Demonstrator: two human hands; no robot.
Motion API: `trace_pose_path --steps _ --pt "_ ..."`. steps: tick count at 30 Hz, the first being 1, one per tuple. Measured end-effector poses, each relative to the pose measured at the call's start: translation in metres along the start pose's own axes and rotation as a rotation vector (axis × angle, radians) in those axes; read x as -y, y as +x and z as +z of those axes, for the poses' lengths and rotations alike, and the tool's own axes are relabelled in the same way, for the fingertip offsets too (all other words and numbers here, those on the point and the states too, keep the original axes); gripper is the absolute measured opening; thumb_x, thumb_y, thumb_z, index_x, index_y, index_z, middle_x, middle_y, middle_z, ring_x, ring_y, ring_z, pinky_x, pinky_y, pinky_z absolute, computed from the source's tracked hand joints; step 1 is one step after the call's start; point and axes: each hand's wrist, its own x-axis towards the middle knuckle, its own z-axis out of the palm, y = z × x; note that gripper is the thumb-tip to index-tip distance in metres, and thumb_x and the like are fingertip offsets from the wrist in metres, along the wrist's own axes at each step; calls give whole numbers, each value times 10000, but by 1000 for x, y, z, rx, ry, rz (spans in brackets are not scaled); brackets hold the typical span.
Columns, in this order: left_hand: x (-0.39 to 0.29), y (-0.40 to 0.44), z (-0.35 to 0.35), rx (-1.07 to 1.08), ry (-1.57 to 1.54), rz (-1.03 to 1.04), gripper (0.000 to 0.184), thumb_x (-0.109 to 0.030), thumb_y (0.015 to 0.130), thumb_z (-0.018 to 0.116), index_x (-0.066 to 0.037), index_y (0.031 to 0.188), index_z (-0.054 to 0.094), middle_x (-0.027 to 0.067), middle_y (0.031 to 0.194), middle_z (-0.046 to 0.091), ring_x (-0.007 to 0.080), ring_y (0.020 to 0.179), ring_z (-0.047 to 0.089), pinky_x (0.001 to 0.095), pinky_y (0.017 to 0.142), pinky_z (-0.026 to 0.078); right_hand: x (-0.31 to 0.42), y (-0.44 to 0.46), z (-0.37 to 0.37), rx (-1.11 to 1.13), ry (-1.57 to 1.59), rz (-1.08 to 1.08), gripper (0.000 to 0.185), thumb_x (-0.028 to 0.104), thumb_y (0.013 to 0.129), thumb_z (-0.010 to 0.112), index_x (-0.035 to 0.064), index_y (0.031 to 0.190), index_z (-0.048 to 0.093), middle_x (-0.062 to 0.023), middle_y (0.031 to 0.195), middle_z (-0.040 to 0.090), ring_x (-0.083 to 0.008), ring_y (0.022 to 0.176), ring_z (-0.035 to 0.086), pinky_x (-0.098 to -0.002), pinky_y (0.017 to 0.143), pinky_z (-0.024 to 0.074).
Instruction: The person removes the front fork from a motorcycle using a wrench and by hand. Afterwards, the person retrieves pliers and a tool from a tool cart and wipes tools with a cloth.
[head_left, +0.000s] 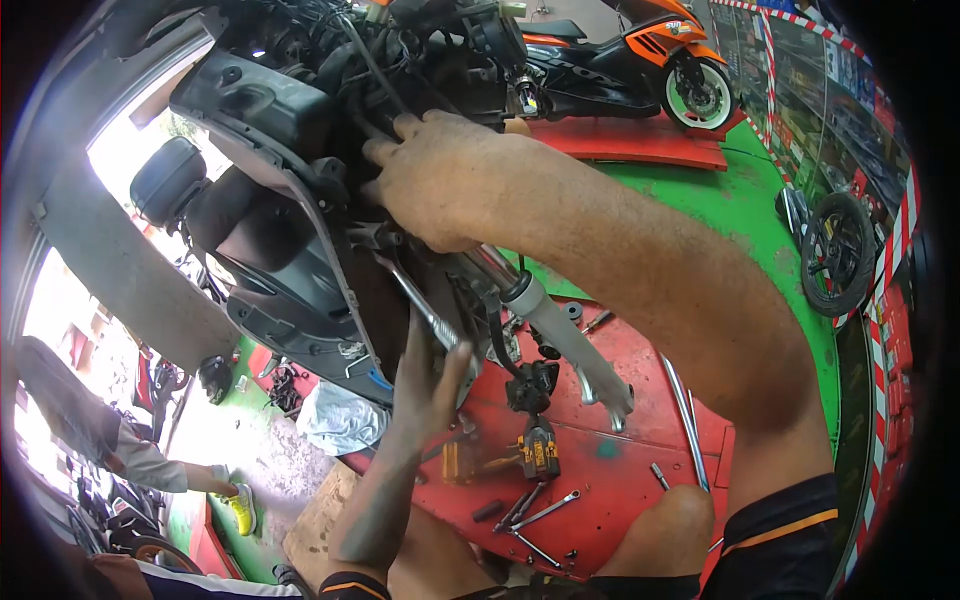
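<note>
A partly stripped scooter front stands before me, its fork leg slanting down to the right. My left hand is low under the steering area, with thumb and fingers around the knurled end of a ratchet wrench. The wrench's head reaches up to the metal bracket under the steering stem. Above it, my right hand reaches across from the right, its fingers curled over a part near the steering stem. What that hand grips is hidden by the hand itself and dark parts.
On the red lift platform lie a yellow-black cordless impact wrench, several wrenches and sockets, and metal tubes. Behind stands an orange scooter. A loose wheel leans at right. Another person's leg is at left.
</note>
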Motion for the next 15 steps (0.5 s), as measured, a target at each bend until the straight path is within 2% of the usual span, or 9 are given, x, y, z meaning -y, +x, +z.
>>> trace_pose_path --steps 1,3,5,6,8,10,12,14,15 --pt "-19 -15 -5 21 -184 -55 739 -193 976 598 32 1537 174 141 1056 634 145 879 610 286 764 497 1 0 -5 55 -41 -8 563 143 742 724 199 1296 642 -116 1473 460 -305 1299 482 -417 1030 434" --pt "-35 -21 -33 170 -718 31 741 -198 963 611 35 1531 195 106 1019 632 126 853 603 277 758 494 0 0 -1 19 -18 -28 553 149 754 716 204 1298 643 -117 1473 459 -307 1298 483 -418 1027 436" --pt "-31 -19 -51 426 -1129 64 722 -208 966 603 36 1524 216 127 1101 630 157 945 623 298 819 501 -3 0 1 -1 -13 -37 554 156 766 706 212 1312 633 -118 1474 457 -309 1298 483 -421 1029 435" --pt "-28 -22 -50 399 -1122 20 705 -209 969 595 38 1518 228 140 1126 632 181 969 634 312 825 508 -3 0 1 -4 -12 -39 561 160 772 701 217 1325 623 -119 1476 455 -310 1299 482 -423 1032 433" --pt "-44 -24 -17 -68 -281 -75 672 -179 974 581 46 1507 239 195 1165 636 271 1017 655 353 857 519 -6 -1 1 -11 -14 -37 580 166 784 693 225 1353 598 -121 1480 451 -314 1299 482 -426 1040 429" --pt "4 0 11 -126 282 238 651 -166 985 567 48 1510 245 199 1196 613 260 1059 629 343 922 489 -4 -1 3 -22 -5 -44 604 171 793 685 231 1383 568 -123 1483 447 -318 1298 484 -428 1048 423" --pt "-5 7 6 -35 178 -67 658 -164 986 570 51 1512 239 203 1231 600 276 1089 621 341 959 469 -1 -1 4 -50 36 -39 625 170 802 676 240 1408 540 -126 1485 445 -322 1301 483 -430 1057 417" --pt "-11 3 6 -56 -19 -145 632 -178 991 563 52 1497 260 173 1154 616 263 976 633 327 876 489 -5 -3 3 -48 43 -30 639 168 807 669 247 1424 523 -130 1486 443 -325 1304 482 -431 1064 414" --pt "-10 -15 5 -127 -152 -85 604 -193 997 553 50 1480 284 141 1058 639 244 848 649 315 775 519 -4 -2 2 -35 44 -35 642 166 808 667 249 1427 520 -132 1486 442 -327 1307 480 -431 1066 413"
